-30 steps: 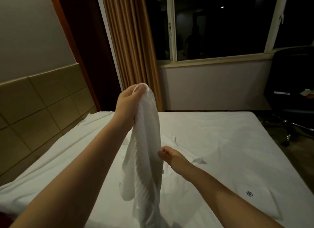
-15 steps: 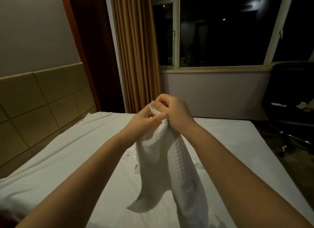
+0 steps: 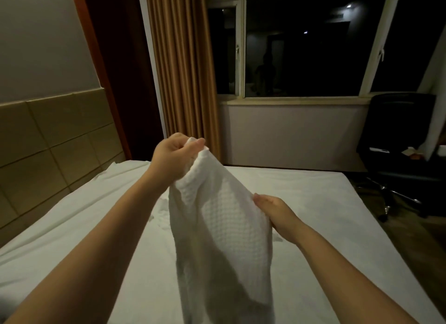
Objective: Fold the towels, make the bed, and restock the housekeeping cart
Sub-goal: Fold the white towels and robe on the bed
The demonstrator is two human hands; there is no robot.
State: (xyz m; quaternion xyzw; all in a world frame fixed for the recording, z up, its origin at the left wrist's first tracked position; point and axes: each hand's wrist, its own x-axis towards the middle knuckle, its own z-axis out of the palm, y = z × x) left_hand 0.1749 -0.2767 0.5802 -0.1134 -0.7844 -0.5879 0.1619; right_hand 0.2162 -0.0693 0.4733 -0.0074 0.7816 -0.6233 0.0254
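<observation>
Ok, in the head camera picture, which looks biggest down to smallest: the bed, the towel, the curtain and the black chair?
1. bed
2. towel, though it is held close to the camera, which makes it look bigger
3. curtain and black chair: about alike, and the picture's edge cuts off the chair, so I won't rank them

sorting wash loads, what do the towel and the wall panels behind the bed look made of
The towel: white cotton-like cloth, matte, judging by its waffle grid of squares. The wall panels: tan padded squares with a smooth, faint sheen, likely faux leather or fabric; the dim light leaves that open.
</observation>
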